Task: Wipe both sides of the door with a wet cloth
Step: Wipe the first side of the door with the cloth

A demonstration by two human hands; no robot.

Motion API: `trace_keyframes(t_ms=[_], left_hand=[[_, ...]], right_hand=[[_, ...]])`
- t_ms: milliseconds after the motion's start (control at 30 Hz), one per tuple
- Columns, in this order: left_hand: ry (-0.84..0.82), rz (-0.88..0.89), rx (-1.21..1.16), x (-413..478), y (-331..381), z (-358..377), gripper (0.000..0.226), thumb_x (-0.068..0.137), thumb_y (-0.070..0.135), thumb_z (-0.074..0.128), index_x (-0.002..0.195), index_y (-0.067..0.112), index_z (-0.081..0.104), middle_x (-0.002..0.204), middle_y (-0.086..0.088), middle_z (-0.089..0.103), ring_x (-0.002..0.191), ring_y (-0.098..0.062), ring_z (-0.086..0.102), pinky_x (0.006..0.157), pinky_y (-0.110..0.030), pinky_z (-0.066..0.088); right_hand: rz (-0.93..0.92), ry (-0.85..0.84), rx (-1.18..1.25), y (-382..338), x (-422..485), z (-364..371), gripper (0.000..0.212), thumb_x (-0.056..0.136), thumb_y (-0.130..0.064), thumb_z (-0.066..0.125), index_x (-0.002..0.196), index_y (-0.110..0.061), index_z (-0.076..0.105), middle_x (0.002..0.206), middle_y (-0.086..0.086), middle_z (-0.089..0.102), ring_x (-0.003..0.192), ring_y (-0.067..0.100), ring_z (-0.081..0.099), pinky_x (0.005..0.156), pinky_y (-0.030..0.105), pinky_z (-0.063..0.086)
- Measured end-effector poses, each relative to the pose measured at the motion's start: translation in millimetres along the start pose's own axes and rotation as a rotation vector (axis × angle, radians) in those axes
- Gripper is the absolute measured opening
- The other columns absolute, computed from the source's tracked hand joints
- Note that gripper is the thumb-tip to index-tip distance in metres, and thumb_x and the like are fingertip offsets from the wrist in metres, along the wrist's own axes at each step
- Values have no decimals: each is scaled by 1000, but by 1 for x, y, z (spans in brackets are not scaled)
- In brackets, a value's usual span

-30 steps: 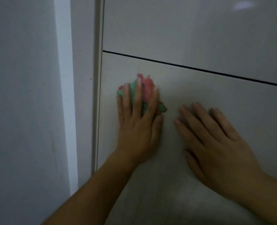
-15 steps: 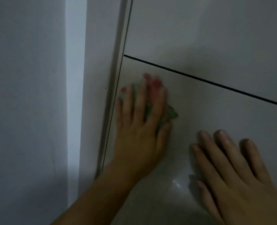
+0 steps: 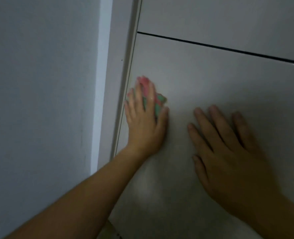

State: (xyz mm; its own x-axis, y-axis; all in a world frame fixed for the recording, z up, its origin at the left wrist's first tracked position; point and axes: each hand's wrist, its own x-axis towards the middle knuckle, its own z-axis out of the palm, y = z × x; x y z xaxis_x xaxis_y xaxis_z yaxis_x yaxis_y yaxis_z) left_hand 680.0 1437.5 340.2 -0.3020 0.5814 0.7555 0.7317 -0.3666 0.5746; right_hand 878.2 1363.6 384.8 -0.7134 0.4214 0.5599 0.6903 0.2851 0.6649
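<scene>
Pink-and-green, the cloth [image 3: 157, 100] lies bunched on the pale door [image 3: 220, 87] right by the panel's edge. The door frame [image 3: 120, 75] is just beside it at nine o'clock, and a dark groove [image 3: 211, 46] runs well above at twelve. The likeliest slip from here, as I judge it, is the small wad sliding out from under the palm on the glossy wet panel, since nothing pinches it. A stroke toward nine o'clock could also jam fingertips or cloth into the narrow gap at the frame, and a door pushed without bracing may swing away and leave patches unwiped. The left hand [image 3: 145, 125] lies flat over the cloth, its fingers [image 3: 139, 94] spread and nearly straight, pressing the wad to the surface rather than gripping it. At three o'clock of it, apart from the cloth, the right hand [image 3: 229, 152] rests open on the door, fingers [image 3: 205, 121] straight, holding nothing, seemingly steadying the panel.
</scene>
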Motion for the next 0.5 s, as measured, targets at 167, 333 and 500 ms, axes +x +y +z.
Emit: trace_keyframes(t_ms=[167,333,500], left_hand=[[32,-158,-159,-17,33,9,64,103,49,15,158,33,-15,171,1,-22,157,-21,-20,126,-53,-10],[-59,-73,-54,-53,32,15,62,106,47,7,160,29,-18,170,1,-24,157,-18,-22,127,-52,-10],[29,-392,12,-15,15,-2,61,109,46,9,163,27,-12,172,8,-14,158,-16,-11,128,-49,-6]], right_hand=[[-61,-106,-118,3,3,-4,66,101,-33,30,158,1,26,166,29,11,155,46,10,126,59,-3],[-95,-99,-130,3,0,-4,73,101,-38,5,158,5,-11,161,35,-22,152,50,-19,116,63,-24],[-64,-109,-67,2,1,-4,77,98,-43,-1,159,3,-7,163,34,-20,153,49,-15,119,63,-19]])
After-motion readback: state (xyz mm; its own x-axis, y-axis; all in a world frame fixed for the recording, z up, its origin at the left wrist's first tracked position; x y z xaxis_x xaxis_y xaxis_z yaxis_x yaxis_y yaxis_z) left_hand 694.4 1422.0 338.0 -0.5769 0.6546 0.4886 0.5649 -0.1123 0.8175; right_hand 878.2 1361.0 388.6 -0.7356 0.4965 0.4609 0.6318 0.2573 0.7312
